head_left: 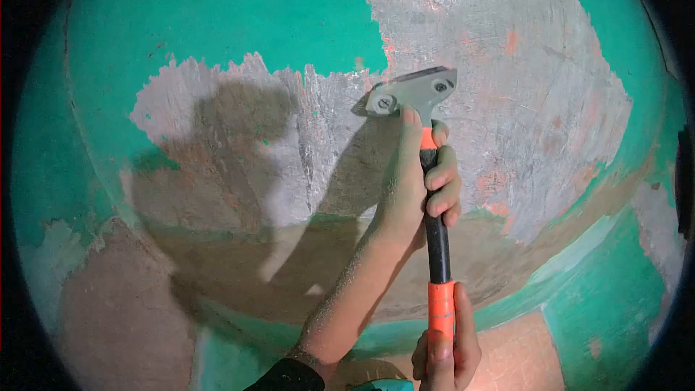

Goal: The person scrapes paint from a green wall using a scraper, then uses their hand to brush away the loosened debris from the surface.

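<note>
A long-handled scraper (pixel 439 246) with a black shaft, orange grips and a pale metal head (pixel 413 93) leans upright against the wall surface. Two screws show on its head, and the dark blade edge touches the grey scraped patch (pixel 550 101) just below the green paint (pixel 253 7). My left hand (pixel 427 174) is wrapped round the upper shaft, thumb pointing up along the neck under the head. Lower down, my right hand (pixel 452 358) grips the orange end of the handle. Pale dust lies on my left forearm.
A brownish ledge-like band (pixel 347 268) curves below the scraped patch. Green paint also covers the side surfaces, with bare patches at lower left and right. A shadow (pixel 232 152) falls over the wall's left part. A teal object (pixel 384 385) pokes in at the bottom edge.
</note>
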A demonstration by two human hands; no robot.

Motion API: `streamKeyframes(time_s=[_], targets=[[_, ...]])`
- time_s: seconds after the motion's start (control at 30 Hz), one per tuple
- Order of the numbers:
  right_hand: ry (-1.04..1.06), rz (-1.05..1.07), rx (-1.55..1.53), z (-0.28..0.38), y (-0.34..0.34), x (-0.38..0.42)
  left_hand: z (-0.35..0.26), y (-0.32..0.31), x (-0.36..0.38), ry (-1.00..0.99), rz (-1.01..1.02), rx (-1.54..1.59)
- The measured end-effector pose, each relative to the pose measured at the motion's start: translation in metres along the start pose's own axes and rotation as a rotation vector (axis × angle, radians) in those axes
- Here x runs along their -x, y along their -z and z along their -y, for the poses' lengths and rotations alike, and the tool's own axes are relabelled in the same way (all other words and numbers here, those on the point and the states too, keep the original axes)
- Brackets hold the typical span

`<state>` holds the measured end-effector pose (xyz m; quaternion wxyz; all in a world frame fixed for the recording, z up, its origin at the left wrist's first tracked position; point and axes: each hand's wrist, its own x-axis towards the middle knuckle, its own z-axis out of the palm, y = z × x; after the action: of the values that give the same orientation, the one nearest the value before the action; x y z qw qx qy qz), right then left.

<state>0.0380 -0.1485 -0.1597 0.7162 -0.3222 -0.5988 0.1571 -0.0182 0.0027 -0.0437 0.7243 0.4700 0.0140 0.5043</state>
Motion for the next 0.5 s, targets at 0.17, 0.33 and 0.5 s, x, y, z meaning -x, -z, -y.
streamKeyframes(time_s=[0.17,0.33,0.5], targets=[[-0.043,0.041,-0.063,0.001,0.006,-0.004,0.001,-0.002,-0.004,-0.030,-0.022,-0.042],[-0.021,0.064,-0.036,-0.007,0.008,0.003,0.003,0.004,-0.006,-0.064,0.032,-0.014],[-0.004,0.034,-0.022,-0.012,0.008,0.006,0.014,0.006,0.002,-0.007,-0.036,-0.032]])
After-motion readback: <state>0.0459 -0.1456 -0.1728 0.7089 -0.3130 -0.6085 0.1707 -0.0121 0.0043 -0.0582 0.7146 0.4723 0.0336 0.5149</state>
